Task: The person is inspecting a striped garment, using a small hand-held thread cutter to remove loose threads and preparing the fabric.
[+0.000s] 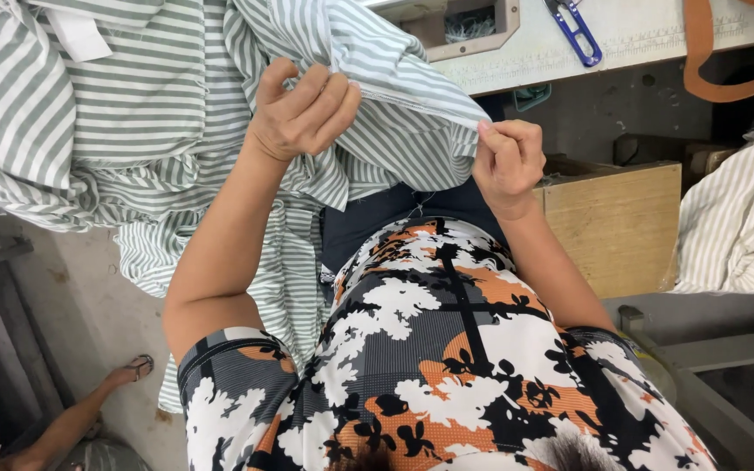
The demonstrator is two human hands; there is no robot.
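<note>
Striped fabric (pixel 176 113) hung in front of you, bunched across your lap and spilling toward the floor. Your left hand (pixel 300 109) was closed around a gathered fold, taking the weight. Your right hand (pixel 508 159) pinched the hemmed edge (pixel 429 100) between thumb and fingers, so that stretch ran taut between both hands, probably to check the seam, though stitching was too fine to tell. Blue snips (pixel 574 30) lay on the surface (pixel 621 35) ahead, untouched.
</note>
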